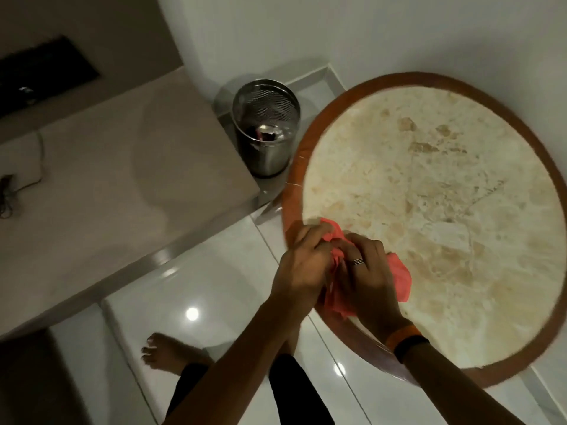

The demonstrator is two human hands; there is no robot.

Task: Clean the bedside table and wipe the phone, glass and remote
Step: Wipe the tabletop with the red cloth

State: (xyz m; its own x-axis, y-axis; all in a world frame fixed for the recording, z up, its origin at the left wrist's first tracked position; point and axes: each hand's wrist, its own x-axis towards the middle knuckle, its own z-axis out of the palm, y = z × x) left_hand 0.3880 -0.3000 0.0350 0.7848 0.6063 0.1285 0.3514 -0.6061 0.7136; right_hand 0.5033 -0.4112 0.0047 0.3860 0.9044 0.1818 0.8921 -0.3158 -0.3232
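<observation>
A round bedside table (429, 210) with a cream marbled top and a brown wooden rim fills the right side. At its near-left edge both hands bunch a red cloth (399, 279). My left hand (302, 265) grips the cloth's left part over the rim. My right hand (368, 277), with a ring and an orange and black wristband, grips the cloth's middle. Part of the cloth spills out to the right onto the marble. No phone, glass or remote is in view.
A perforated steel bin (265, 130) with some rubbish inside stands on the floor just left of the table. A low beige ledge (107, 194) with a black cable (18, 191) runs along the left. Glossy white floor tiles (214, 286) and my bare foot (165, 351) lie below.
</observation>
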